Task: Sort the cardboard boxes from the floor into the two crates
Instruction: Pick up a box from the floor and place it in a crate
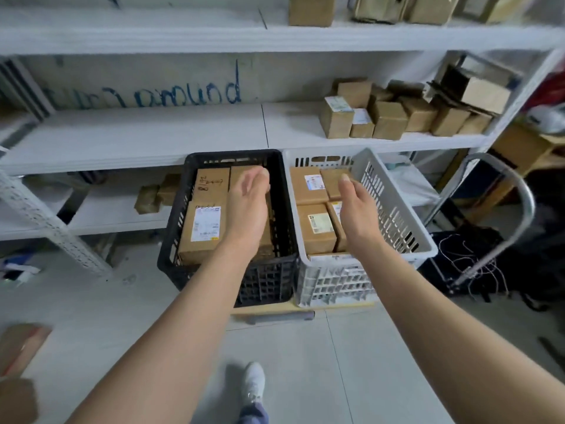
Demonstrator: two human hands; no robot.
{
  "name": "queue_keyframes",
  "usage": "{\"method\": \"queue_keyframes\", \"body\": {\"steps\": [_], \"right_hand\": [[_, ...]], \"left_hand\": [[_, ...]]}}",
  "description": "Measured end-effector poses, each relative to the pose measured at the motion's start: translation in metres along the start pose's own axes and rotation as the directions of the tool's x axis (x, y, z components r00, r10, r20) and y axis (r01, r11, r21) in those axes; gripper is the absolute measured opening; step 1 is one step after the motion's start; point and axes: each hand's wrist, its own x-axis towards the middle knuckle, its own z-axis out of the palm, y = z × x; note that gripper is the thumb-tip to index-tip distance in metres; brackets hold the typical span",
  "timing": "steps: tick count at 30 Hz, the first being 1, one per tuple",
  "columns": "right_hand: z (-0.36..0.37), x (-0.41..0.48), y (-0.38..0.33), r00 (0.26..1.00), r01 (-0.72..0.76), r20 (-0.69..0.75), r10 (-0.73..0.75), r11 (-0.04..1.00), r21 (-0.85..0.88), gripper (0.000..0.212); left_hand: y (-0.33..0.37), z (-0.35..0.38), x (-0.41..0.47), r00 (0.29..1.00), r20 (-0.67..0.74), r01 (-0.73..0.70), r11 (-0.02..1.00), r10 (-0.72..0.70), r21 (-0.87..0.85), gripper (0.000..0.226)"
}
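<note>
A black crate (279,191) and a white crate (394,209) stand side by side on a low cart, both holding cardboard boxes. A large labelled box (201,231) lies in the black crate; several smaller boxes (316,229) fill the white one. My left hand (249,206) hovers over the black crate, fingers relaxed, holding nothing. My right hand (356,209) hangs over the white crate, also empty with straight fingers. Two cardboard boxes (21,347) lie on the floor at the far left, blurred.
White shelving (153,139) runs behind the crates, with piled small boxes (394,117) on its right end. The cart's metal handle (519,194) rises at right, above dark bags and tangled cables (477,261). My shoe (253,384) stands on the grey floor.
</note>
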Motion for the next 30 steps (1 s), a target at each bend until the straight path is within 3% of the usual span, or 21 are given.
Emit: {"method": "queue_keyframes", "body": {"steps": [3,9,15,21,30], "right_hand": [[-0.029,-0.002,-0.004,0.999,0.003,-0.042,-0.003,1.000,0.000,0.045],[-0.073,0.020,0.015,0.991,-0.115,-0.072,0.115,0.993,0.015,0.051],[-0.083,0.081,0.065,0.973,-0.224,-0.073,0.217,0.969,-0.105,0.052],[-0.064,0.163,0.118,0.945,-0.324,-0.027,0.327,0.920,-0.222,0.047],[-0.044,0.242,0.187,0.832,-0.513,0.005,0.555,0.771,-0.378,0.054]], "left_hand": [[0.002,0.029,-0.018,0.997,0.061,0.042,0.998,-0.039,-0.054,0.009],[-0.033,0.085,-0.015,0.953,0.164,0.265,0.964,-0.255,-0.037,0.029],[-0.096,0.134,0.038,0.884,0.124,0.452,0.892,-0.451,0.023,0.030],[-0.158,0.174,0.115,0.823,0.099,0.545,0.826,-0.560,0.141,0.021],[-0.222,0.214,0.176,0.754,0.098,0.588,0.734,-0.649,0.341,0.016]]}}
